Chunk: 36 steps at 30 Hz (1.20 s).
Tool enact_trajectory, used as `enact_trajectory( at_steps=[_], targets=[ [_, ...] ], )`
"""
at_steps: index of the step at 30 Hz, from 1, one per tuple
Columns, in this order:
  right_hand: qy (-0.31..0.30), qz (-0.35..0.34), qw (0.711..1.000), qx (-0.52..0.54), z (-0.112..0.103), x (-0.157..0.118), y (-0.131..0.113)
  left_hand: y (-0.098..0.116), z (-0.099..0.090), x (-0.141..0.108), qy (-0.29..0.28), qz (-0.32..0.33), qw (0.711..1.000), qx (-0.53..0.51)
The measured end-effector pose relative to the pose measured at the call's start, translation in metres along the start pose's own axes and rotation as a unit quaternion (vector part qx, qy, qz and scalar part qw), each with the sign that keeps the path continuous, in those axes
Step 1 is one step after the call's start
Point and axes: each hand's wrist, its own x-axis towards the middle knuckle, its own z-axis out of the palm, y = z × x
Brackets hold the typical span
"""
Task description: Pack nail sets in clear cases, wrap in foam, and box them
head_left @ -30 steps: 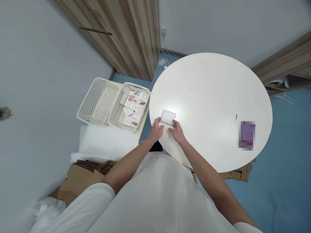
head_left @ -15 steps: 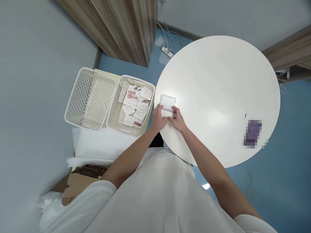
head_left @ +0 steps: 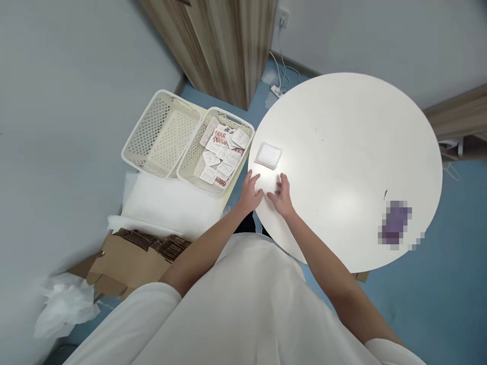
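Note:
A small stack of thin white, see-through-edged sheets or pouches (head_left: 268, 155) lies flat near the left edge of the round white table (head_left: 365, 132). Just below it, my left hand (head_left: 250, 193) is over the table edge, fingers apart and holding nothing. My right hand (head_left: 282, 196) is a short way to its right, its fingers curved and spread, also with nothing in it. Neither hand touches the stack.
Left of the table are a basket with printed cards (head_left: 247, 126) and a second white perforated basket (head_left: 131, 161). White foam sheeting (head_left: 171, 203) lies in front of them, above a cardboard box (head_left: 122, 263). A blurred purple object (head_left: 396, 223) is on the table's right.
Both hands have let go of the white stack and drawn back from it, their fingers now apart. The view has shifted, showing more of the cardboard box.

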Motion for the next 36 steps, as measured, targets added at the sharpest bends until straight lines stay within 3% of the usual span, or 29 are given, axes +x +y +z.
enact_trajectory(
  at_steps=[5,10,15,20,24,29,33,36],
  targets=[
    [-0.066,0.055,0.994,0.063,-0.025,-0.061,0.015,0.003,0.008,-0.065,0.018,-0.008,1.000,0.019],
    [-0.114,0.071,0.989,0.056,-0.055,-0.114,0.032,0.011,0.011,-0.130,-0.038,-0.035,0.999,0.017],
    [-0.118,0.053,0.990,0.051,-0.067,-0.140,0.034,0.019,0.011,-0.179,-0.015,-0.080,0.997,0.017],
    [-0.168,0.018,0.985,0.043,-0.065,-0.150,0.031,0.025,0.006,-0.220,-0.015,-0.091,0.995,0.045],
    [-0.223,0.035,0.974,0.032,-0.050,-0.151,0.028,0.021,-0.010,-0.249,-0.011,-0.075,0.992,0.098],
    [-0.302,-0.026,0.953,-0.003,-0.013,-0.153,0.019,0.009,-0.040,-0.293,0.038,-0.106,0.985,0.129],
    [-0.377,-0.091,0.915,-0.115,0.032,-0.147,0.007,-0.015,-0.069,-0.333,0.076,-0.127,0.975,0.164],
    [-0.402,-0.172,0.869,-0.233,0.081,-0.144,-0.013,-0.044,-0.092,-0.357,0.104,-0.162,0.956,0.223]
  ],
)
